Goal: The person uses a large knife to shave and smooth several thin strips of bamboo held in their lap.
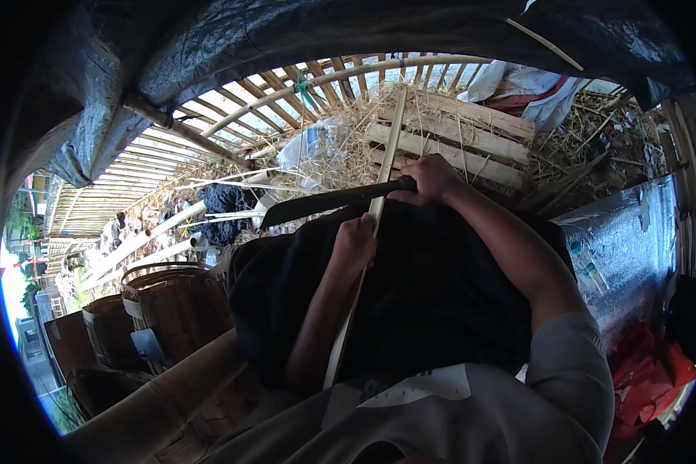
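A long pale bamboo strip [392, 141] runs away from my body, over my dark-clothed lap. My left hand [354, 241] is closed round its nearer part, with the thumb along the top. Farther up, my right hand [433, 179] is wrapped round the handle of a machete [325, 203]. Its broad dark blade points left and lies across the strip, just beyond my left hand. Whether the edge bites into the strip I cannot tell. The strip's far end rests near the wooden slats.
Wooden slats [456, 139] lie ahead amid straw and shavings. A bamboo fence [155, 166] curves behind. Woven baskets [174, 298] and a thick bamboo pole [162, 394] are at my left. A silvery sheet [634, 232] and red plastic [646, 379] lie right; dark tarpaulin [286, 31] hangs overhead.
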Motion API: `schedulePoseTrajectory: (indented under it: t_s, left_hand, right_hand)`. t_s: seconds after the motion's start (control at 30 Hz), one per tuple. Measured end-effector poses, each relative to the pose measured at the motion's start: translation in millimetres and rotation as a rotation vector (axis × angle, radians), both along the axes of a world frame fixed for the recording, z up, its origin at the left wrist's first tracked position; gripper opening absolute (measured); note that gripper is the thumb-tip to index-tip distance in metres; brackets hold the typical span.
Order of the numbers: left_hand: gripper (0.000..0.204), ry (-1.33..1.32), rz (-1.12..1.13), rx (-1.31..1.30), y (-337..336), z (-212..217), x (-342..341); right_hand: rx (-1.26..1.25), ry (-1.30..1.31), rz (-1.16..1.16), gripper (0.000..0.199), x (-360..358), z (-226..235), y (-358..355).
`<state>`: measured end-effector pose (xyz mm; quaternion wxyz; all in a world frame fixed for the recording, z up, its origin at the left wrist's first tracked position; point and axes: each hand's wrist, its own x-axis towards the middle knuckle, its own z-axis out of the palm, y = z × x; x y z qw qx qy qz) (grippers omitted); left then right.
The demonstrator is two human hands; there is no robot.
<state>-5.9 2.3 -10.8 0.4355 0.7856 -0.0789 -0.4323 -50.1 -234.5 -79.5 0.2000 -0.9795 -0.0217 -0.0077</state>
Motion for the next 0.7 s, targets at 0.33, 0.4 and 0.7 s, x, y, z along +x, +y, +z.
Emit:
schedulePoseTrajectory:
  t_s: [0.33,0.4,0.7]
  left_hand:
    - [0.049,0.088,0.045,-0.031,1.1,2.6,2.3]
    - [0.049,0.111,0.019,-0.054,-0.2,-3.0,-0.4]
    - [0.038,0.474,0.168,-0.228,4.9,-4.3,3.9]
  right_hand:
    - [0.012,0.061,-0.140,0.081,3.8,1.8,-11.9]
    - [0.003,-0.036,-0.114,0.081,-1.3,-6.0,-20.6]
    - [0.082,-0.093,-0.134,0.068,3.4,-4.2,-15.0]
